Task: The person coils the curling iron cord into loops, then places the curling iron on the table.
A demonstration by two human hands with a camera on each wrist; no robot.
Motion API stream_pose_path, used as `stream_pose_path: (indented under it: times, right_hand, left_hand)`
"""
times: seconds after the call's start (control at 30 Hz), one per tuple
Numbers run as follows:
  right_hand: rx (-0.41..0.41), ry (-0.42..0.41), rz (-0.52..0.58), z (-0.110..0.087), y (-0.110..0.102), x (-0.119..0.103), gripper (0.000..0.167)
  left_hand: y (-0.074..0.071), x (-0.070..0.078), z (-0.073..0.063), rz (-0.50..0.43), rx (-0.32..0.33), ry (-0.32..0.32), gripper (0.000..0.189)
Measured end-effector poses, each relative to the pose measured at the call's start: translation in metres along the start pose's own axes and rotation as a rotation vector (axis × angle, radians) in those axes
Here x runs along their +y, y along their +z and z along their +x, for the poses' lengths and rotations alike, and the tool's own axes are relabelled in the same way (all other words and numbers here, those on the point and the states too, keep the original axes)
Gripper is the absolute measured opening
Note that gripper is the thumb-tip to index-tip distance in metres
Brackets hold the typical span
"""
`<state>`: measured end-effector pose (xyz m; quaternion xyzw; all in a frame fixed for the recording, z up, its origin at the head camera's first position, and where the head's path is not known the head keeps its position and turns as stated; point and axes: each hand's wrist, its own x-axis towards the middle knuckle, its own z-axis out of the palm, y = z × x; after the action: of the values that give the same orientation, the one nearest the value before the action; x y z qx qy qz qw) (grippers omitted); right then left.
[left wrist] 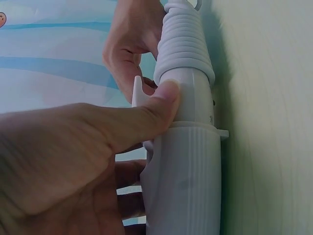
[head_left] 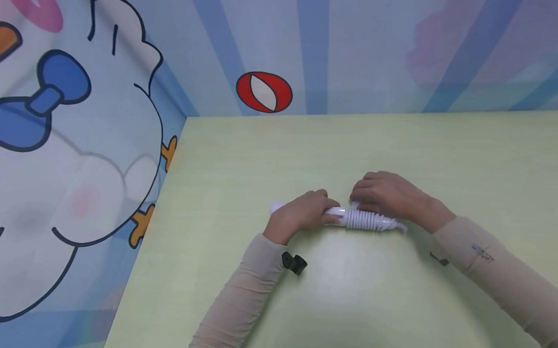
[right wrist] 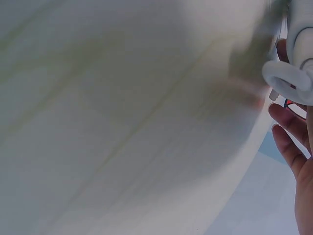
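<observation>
A white curling iron (head_left: 334,211) lies sideways over the table, its white cord (head_left: 365,220) wound in several turns round the handle. My left hand (head_left: 304,210) grips it left of the coil. In the left wrist view the left thumb (left wrist: 164,100) presses near a raised white lever (left wrist: 138,90), with the other fingers behind the body. My right hand (head_left: 387,192) is at the coil's far side, bent fingers close to a small white piece (head_left: 354,204). A cord loop (right wrist: 288,78) sticks out near its spread fingers (right wrist: 288,120); I cannot tell what they hold.
The pale yellow-green table (head_left: 241,160) meets a blue striped wall (head_left: 362,40) at the back. A cartoon-printed wall (head_left: 84,203) runs along its left edge. Dark straps with small black mounts (head_left: 296,264) sit at the wrists.
</observation>
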<state>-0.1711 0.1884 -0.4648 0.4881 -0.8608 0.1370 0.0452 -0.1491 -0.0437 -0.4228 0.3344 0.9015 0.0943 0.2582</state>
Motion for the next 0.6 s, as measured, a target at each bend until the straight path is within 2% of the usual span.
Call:
stream_pose_path:
  times: [0.27,0.6]
  right_hand:
    - [-0.027,0.041,0.016,-0.0013,-0.0001,0.0013,0.023]
    - [-0.040,0.071,0.059,-0.0009,-0.0013,-0.0006,0.023]
  left_hand:
    - [0.0010,0.0014,0.0026,0.029,0.017,-0.004,0.027]
    - [0.0027,0.0000,0.0016,0.004,0.022,-0.013,0.035]
